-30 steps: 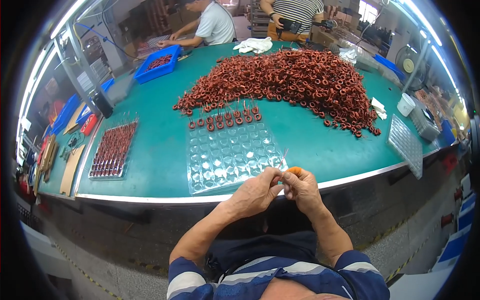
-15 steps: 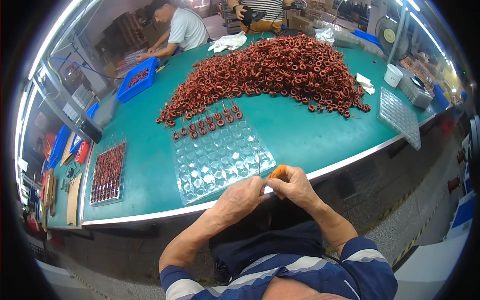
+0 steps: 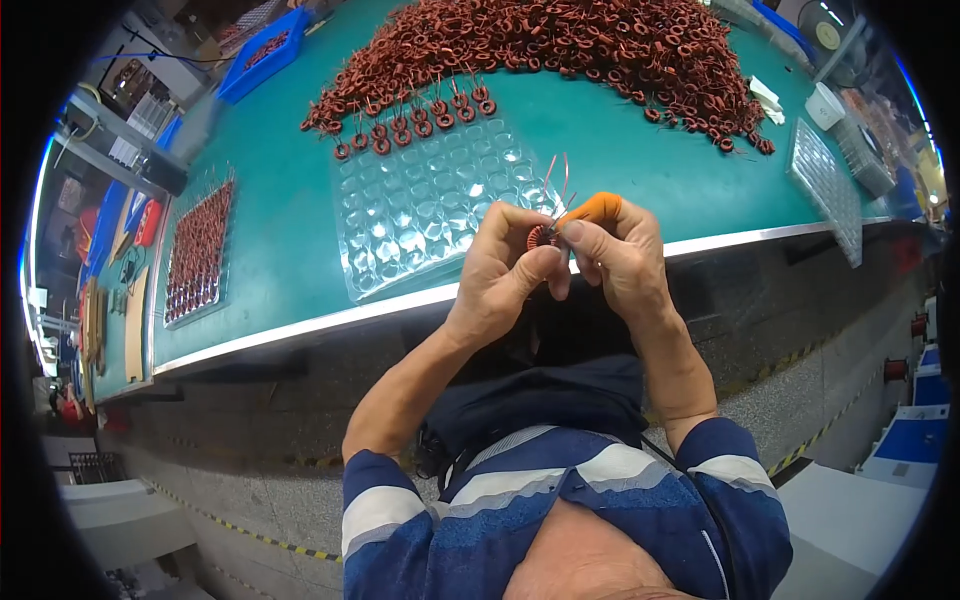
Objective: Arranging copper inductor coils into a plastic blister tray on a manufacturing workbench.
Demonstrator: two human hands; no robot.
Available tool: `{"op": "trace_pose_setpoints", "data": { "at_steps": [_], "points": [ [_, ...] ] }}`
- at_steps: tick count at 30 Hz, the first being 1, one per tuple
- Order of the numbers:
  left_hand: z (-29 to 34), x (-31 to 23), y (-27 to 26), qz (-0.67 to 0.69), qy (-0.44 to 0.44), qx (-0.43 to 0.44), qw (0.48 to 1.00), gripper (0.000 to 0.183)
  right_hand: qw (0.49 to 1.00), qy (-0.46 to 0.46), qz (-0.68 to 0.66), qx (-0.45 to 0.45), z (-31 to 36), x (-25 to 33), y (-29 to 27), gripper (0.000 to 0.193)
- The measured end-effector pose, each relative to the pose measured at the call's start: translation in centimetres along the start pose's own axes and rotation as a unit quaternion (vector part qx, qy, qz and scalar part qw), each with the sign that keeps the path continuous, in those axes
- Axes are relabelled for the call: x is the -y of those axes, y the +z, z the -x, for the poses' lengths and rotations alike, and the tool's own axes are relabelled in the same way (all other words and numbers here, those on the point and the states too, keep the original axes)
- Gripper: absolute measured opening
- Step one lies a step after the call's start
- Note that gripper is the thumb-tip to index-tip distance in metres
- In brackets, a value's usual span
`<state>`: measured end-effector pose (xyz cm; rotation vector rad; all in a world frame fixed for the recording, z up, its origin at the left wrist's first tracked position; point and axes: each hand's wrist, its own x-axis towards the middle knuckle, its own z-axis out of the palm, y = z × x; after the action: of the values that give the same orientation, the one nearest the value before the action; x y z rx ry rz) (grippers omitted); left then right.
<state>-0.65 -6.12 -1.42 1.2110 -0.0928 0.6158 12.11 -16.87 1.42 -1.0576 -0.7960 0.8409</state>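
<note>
While the green tabletop (image 3: 300, 240) fills the upper half of the view, it now sits closer and larger than a second ago, because the head has tipped down and the hands have risen toward the camera. A long heap of reddish-brown wound ring coils (image 3: 560, 50) spreads across its far side. Nearer lies a clear blister tray (image 3: 420, 215) of empty pockets, with a short row of coils (image 3: 410, 125) along its far edge. Off to the person's left sits a darker tray packed with coils (image 3: 198, 252), and a blue bin (image 3: 265, 52) stands at the far left corner. Both hands are raised over the near edge, just in front of the blister tray. Left hand (image 3: 500, 270) is pinched shut on a single small coil (image 3: 541, 237), whose two thin wire leads (image 3: 558, 180) stick upward. Right hand (image 3: 625, 255) is closed around an orange-handled tool (image 3: 598, 207), its tip touching the coil, so the work on this coil looks under way.
</note>
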Motion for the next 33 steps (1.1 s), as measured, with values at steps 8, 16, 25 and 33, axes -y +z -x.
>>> {"op": "trace_pose_setpoints", "data": {
  "at_steps": [8, 16, 25, 33],
  "points": [
    [0.2, -1.2, -0.5, -0.175, -0.087, -0.019, 0.981, 0.038, 0.989, -0.058, 0.136, 0.006, 1.1, -1.3, 0.7, 0.016],
    [1.0, -0.8, 0.0, -0.153, -0.035, -0.035, 0.987, 0.027, 0.999, -0.031, 0.011, -0.002, 1.2, -1.9, 0.6, 0.036],
    [2.1, -0.3, 0.7, -0.113, -0.064, -0.126, 0.984, 0.018, 0.998, -0.022, 0.045, -0.047, 0.9, -2.4, 1.7, 0.02],
    [2.2, -1.4, -0.1, -0.062, -0.074, -0.13, 0.987, 0.024, 0.999, -0.039, 0.016, -0.026, -0.7, -3.2, 2.1, 0.035]
  ]
}}
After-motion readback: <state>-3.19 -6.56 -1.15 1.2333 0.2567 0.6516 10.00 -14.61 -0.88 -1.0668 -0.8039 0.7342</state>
